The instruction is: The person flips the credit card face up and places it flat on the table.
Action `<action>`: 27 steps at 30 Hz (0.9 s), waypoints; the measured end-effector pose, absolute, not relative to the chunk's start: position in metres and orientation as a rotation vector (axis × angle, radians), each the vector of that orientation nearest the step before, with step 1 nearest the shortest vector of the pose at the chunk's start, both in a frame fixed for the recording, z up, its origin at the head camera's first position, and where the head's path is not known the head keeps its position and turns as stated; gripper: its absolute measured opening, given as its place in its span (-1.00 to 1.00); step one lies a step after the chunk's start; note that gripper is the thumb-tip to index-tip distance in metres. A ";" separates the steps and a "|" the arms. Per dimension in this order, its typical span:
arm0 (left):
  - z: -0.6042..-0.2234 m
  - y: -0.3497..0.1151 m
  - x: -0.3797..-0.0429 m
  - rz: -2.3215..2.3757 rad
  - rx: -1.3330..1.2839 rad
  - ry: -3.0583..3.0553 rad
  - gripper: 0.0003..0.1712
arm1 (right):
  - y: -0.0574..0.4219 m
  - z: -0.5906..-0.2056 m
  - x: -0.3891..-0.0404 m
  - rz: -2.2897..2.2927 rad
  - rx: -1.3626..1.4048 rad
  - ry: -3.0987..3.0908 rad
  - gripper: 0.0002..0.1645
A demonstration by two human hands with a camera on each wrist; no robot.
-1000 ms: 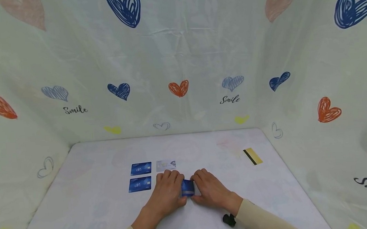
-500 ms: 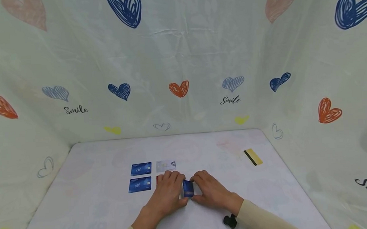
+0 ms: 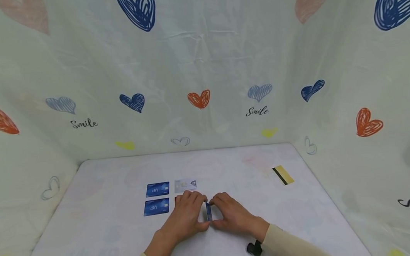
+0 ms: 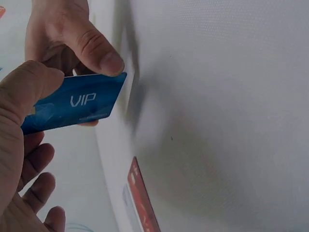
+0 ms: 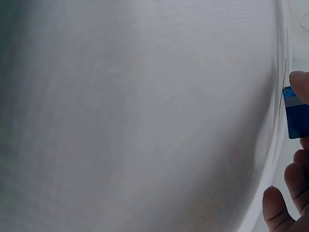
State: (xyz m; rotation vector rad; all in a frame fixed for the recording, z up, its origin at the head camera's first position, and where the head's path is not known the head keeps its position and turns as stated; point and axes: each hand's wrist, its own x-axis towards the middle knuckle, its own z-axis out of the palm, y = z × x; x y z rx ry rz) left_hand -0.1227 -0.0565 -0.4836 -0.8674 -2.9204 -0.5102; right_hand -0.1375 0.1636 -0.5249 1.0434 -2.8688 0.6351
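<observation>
A blue card (image 3: 209, 212) printed "VIP" is held a little above the white table between both hands, seen nearly edge-on in the head view. My left hand (image 3: 186, 214) pinches it with thumb and fingers; in the left wrist view the card's printed face (image 4: 82, 100) shows. My right hand (image 3: 234, 214) grips the opposite end, its thumb (image 4: 112, 64) at the card's corner. The right wrist view catches the card's other face (image 5: 297, 113), with a grey stripe. Beside my left hand lies a red card (image 4: 142, 200), mostly hidden by that hand in the head view.
Two blue cards (image 3: 157, 189) lie one below the other at left on the white table (image 3: 102, 226). A pale silver card (image 3: 185, 185) sits just beyond my left hand. Far right lies a yellow card (image 3: 283, 174) with a black stripe. A heart-printed curtain (image 3: 201, 66) surrounds the table.
The held blue card has turned from showing its striped face to nearly edge-on in the head view. My hands have come slightly closer together. The cards on the table stay put.
</observation>
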 end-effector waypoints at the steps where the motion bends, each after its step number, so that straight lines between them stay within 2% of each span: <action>1: -0.484 -0.056 -0.122 -0.519 -0.866 -2.922 -0.26 | 0.164 -0.526 -0.137 0.644 1.046 -2.856 -0.39; 17: -0.501 -0.056 -0.125 -0.594 -0.850 -2.954 -0.29 | 0.163 -0.523 -0.133 0.831 0.984 -2.874 -0.40; 27: -0.498 -0.054 -0.124 -0.511 -0.719 -3.030 -0.22 | 0.167 -0.521 -0.134 0.749 1.005 -2.850 -0.28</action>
